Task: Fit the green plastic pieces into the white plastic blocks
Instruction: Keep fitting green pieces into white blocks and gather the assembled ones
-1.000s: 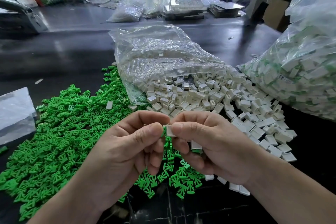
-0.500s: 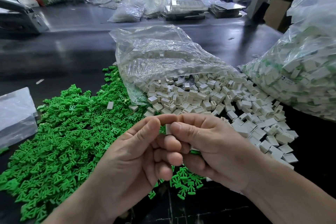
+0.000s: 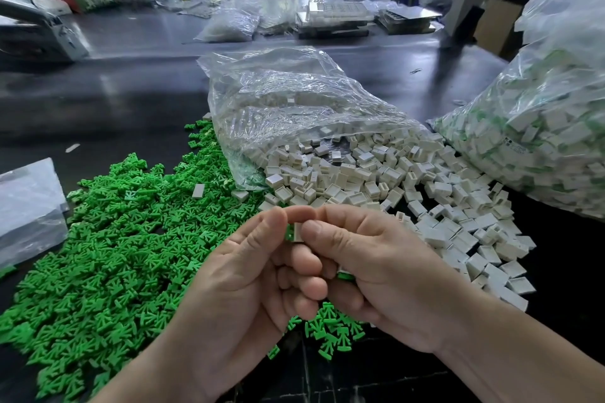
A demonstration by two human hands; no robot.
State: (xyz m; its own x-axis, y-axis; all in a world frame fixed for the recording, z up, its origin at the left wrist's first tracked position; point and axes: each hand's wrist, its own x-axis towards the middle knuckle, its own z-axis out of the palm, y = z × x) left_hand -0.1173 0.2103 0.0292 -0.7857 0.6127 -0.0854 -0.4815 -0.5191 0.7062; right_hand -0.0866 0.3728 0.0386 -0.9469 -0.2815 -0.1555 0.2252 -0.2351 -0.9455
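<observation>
Dark and glossy, the table (image 3: 131,101) runs off toward a cluttered far edge, and just above its near edge I have both hands raised. Between my right hand (image 3: 370,271) and my left hand (image 3: 242,281) sits one white block (image 3: 298,232), pinched by my right thumb and forefinger, while my left thumb and forefinger press a green piece (image 3: 289,234) in from its left side; only a sliver of green shows, so it looks mostly seated. Something white with a green edge also sits tucked under my right fingers; I cannot tell exactly what. If I push off-axis the piece could jam crooked or skip out of my fingertips and vanish into the heaps below. Directly under my hands and spreading to the left edge lies the pile of green pieces (image 3: 108,258); to the right, loose white blocks (image 3: 393,186) spill from an open clear bag (image 3: 288,108) near the middle of the table. A fuller bag (image 3: 540,127) bulges at the right edge, holding white blocks with green showing among them.
</observation>
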